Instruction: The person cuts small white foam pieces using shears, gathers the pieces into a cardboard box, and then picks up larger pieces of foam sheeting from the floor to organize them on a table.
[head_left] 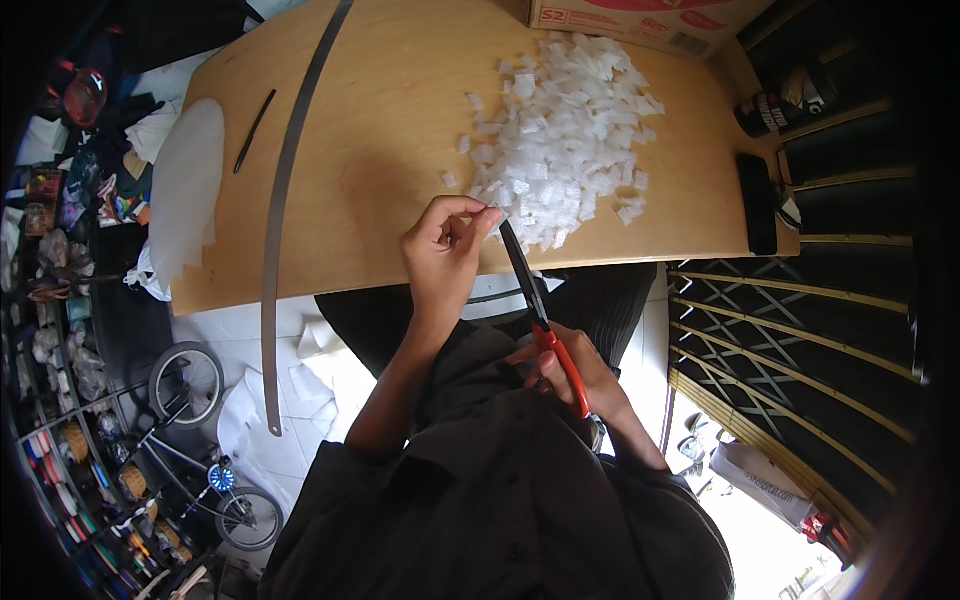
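Observation:
My right hand [592, 372] grips a pair of scissors [523, 268] by the orange handles, and the dark blades point up and away toward my left fingertips. In my left hand [445, 250], thumb and forefinger are pinched on a small white piece [499, 213], mostly hidden by the fingers. The blade tips are right beside that piece; I cannot tell whether they touch it. Just beyond both hands, a heap of small white cut pieces [570, 140] spreads over the wooden table [370, 90], a few lying loose at its left side.
A long metal ruler [283, 180] lies across the table's left part and overhangs the near edge. Left of it are a black pen [255, 131] and a white sheet [190, 180]. A cardboard box [640, 22] stands at the back; a black phone [756, 205] lies at the right edge.

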